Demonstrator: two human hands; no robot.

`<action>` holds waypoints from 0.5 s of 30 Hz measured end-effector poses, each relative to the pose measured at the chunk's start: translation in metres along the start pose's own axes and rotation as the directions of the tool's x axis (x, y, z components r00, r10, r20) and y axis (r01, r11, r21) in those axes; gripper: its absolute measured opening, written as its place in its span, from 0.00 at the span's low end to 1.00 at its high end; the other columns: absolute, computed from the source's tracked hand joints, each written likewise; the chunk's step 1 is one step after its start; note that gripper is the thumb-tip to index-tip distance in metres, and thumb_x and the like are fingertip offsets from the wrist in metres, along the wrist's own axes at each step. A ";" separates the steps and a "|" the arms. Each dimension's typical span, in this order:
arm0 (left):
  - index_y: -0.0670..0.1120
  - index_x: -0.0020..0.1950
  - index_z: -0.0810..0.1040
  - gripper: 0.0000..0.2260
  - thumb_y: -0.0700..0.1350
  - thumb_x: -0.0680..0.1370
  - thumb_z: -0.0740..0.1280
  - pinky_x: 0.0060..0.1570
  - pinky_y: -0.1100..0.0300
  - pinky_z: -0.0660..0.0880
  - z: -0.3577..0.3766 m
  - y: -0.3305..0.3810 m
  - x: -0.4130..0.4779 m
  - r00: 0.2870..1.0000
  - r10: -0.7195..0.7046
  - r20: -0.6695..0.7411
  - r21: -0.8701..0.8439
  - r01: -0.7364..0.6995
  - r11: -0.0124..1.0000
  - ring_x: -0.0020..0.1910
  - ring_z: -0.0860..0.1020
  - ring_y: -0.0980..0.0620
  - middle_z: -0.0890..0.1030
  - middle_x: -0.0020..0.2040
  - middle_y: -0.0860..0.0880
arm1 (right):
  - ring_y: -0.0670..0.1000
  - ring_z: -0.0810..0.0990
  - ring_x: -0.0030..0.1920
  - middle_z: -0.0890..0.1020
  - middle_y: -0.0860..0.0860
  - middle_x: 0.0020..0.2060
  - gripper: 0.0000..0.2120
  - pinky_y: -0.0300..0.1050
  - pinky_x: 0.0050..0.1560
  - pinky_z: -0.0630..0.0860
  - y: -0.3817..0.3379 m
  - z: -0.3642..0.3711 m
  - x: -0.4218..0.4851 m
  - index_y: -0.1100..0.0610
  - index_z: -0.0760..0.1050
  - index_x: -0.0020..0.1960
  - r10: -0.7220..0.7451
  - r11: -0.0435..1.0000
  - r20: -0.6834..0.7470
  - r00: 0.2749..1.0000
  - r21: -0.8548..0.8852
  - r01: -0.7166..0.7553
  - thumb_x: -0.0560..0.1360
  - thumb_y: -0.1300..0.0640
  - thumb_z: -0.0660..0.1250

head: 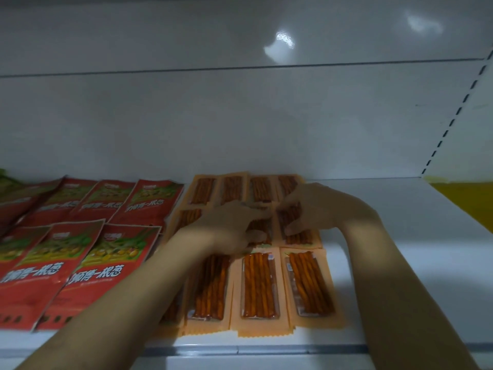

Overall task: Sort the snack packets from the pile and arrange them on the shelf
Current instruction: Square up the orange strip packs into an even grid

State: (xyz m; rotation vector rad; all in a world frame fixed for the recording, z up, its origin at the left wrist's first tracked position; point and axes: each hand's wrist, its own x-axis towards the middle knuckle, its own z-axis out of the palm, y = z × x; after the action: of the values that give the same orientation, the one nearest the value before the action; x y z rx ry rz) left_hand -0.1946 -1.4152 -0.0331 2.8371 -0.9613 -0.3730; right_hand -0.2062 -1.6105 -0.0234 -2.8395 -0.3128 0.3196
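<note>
Head view, user1: where's the stick packet [304, 237] at?
user2: mid row on the shelf [400, 263], right hand [314, 206] pinching it. Left hand [234, 222] lies flat on its 9 o'clock neighbour [260, 226]. Red packets [93, 257] further toward 9.

Head view, close, facing forward and slightly down onto shelf [426, 222]

On the shelf [400, 249] the stick packets [260, 287] lie in three rows front to back; the pouch packets [106, 257] lie just left of them
</note>
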 end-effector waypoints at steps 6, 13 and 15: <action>0.64 0.76 0.62 0.21 0.54 0.83 0.59 0.76 0.50 0.49 -0.007 -0.024 -0.022 0.990 -0.057 -0.130 -0.087 0.046 0.995 0.77 0.57 0.55 0.60 0.78 0.59 | 0.50 0.73 0.64 0.76 0.47 0.62 0.25 0.41 0.56 0.67 -0.002 -0.004 -0.005 0.48 0.75 0.68 -0.003 1.000 -0.107 0.994 0.009 0.004 0.73 0.44 0.71; 0.60 0.76 0.63 0.22 0.53 0.82 0.61 0.74 0.54 0.50 -0.021 -0.070 -0.061 0.960 -0.212 -0.184 0.017 0.219 0.976 0.77 0.58 0.51 0.62 0.78 0.55 | 0.47 0.72 0.63 0.75 0.48 0.64 0.23 0.41 0.56 0.65 -0.041 -0.008 -0.008 0.48 0.73 0.69 -0.098 0.993 -0.166 0.981 0.055 0.108 0.76 0.45 0.69; 0.58 0.77 0.62 0.22 0.54 0.83 0.60 0.73 0.53 0.50 -0.024 -0.075 -0.071 0.958 -0.243 -0.155 0.055 0.254 0.966 0.77 0.58 0.51 0.62 0.78 0.55 | 0.46 0.71 0.61 0.75 0.49 0.64 0.24 0.41 0.55 0.64 -0.049 -0.012 -0.011 0.46 0.72 0.71 -0.075 0.995 -0.154 0.985 0.055 0.084 0.76 0.45 0.69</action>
State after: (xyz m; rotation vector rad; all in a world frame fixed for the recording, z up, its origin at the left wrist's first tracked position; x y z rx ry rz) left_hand -0.1990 -1.3115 -0.0110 3.0107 -0.6037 -0.1504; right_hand -0.2223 -1.5702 0.0039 -2.7627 -0.3765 0.0942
